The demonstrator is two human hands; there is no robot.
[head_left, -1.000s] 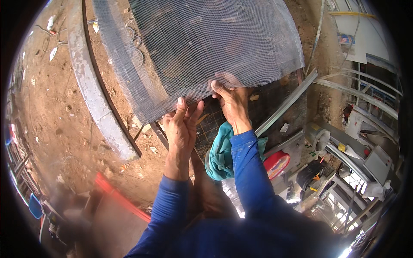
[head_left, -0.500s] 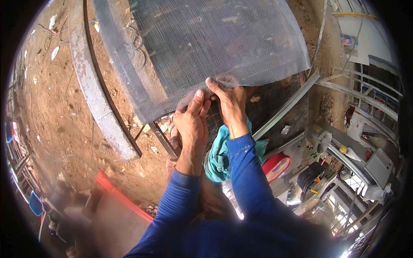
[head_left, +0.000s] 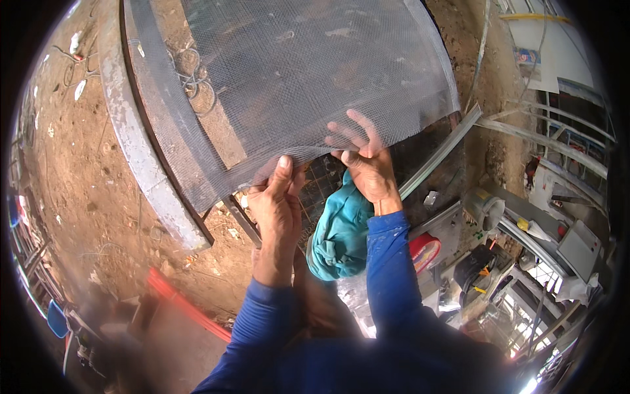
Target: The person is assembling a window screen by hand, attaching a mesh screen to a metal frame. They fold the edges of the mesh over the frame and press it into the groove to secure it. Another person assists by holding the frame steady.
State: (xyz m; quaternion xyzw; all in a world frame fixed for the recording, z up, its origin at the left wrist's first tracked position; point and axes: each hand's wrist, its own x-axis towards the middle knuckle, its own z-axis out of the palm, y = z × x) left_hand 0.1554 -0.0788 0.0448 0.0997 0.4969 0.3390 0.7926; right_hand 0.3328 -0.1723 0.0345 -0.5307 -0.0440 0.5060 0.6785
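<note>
A grey mesh screen [head_left: 315, 85] spreads out in front of me, its near edge bent up slightly between my hands. My left hand [head_left: 279, 203] is closed on that edge, thumb on top and fingers tucked underneath. To the right of it, my right hand [head_left: 371, 167] has its fingers spread behind the mesh, showing through it, with the thumb close to the edge. Whether that thumb presses the mesh is hard to tell. Below the right hand hangs a crumpled teal cloth [head_left: 344, 230].
A curved-looking grey metal beam [head_left: 141, 144] runs along the left over dirt ground. At right, a pale metal bar [head_left: 441, 154] slants beside a bucket [head_left: 484, 207] and a red round object [head_left: 424, 251]. A red-orange strip [head_left: 187, 305] lies lower left.
My right hand has moved right and away from the left, its fingers opening out behind the mesh. My left hand has shifted slightly left and nearer, still gripping the edge.
</note>
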